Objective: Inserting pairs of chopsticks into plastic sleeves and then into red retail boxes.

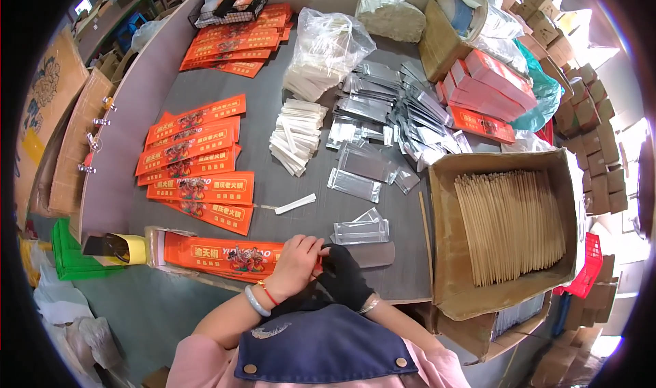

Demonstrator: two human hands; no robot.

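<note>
At the table's front edge lies a red printed paper sleeve (225, 257), on top of others in a low cardboard tray (158, 248). My left hand (299, 264), bare with a red cord and a pale bangle at the wrist, closes over the sleeve's right end. Against its fingertips is my right hand (343, 277) in a black glove, its fingers curled; what they pinch is hidden. Just right of the hands are a dark flat packet (372, 254) and several clear packets (361, 231). A narrow white paper strip (296, 204) lies farther back.
Red sleeves (195, 156) are fanned out at the left. White strips (298, 136) and silvery packets (369, 108) are heaped mid-table. A cardboard box (447, 251) of wooden chopsticks (509, 227) stands at the right, with a single stick (425, 238) beside it. A partition (130, 121) borders the left side.
</note>
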